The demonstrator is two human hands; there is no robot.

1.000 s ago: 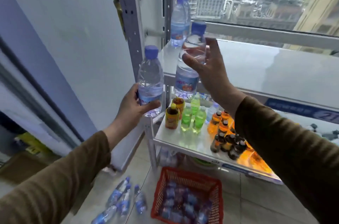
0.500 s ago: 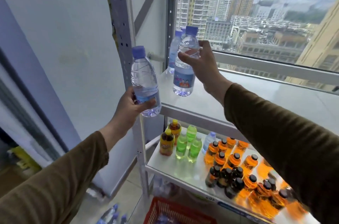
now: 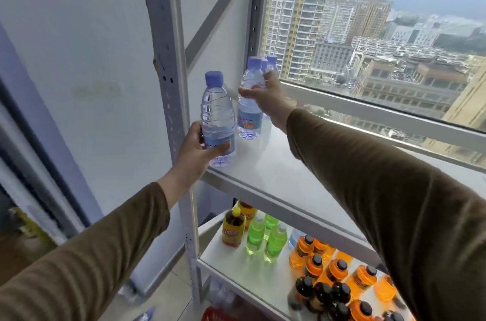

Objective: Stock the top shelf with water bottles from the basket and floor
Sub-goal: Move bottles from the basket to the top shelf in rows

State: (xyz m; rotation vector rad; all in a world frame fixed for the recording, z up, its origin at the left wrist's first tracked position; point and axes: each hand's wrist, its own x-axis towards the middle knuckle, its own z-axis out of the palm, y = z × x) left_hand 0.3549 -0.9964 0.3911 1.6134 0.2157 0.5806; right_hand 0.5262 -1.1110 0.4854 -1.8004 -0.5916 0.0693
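My left hand grips a clear water bottle with a blue cap, held upright at the front left corner of the white top shelf. Its base looks to be at the shelf surface; I cannot tell if it rests there. My right hand holds a second water bottle by its upper body, standing it upright on the shelf farther back. Behind it, two more blue-capped bottles stand at the back left corner, mostly hidden. The red basket shows only as a sliver at the bottom.
A grey perforated upright post and a diagonal brace frame the shelf's left end. The lower shelf carries yellow, green, orange and dark drink bottles. A window runs behind. A floor bottle peeks at the bottom.
Both hands moved forward and down toward the top shelf. The right bottle went from the air to standing on the shelf; the left bottle passed the post to the shelf corner.
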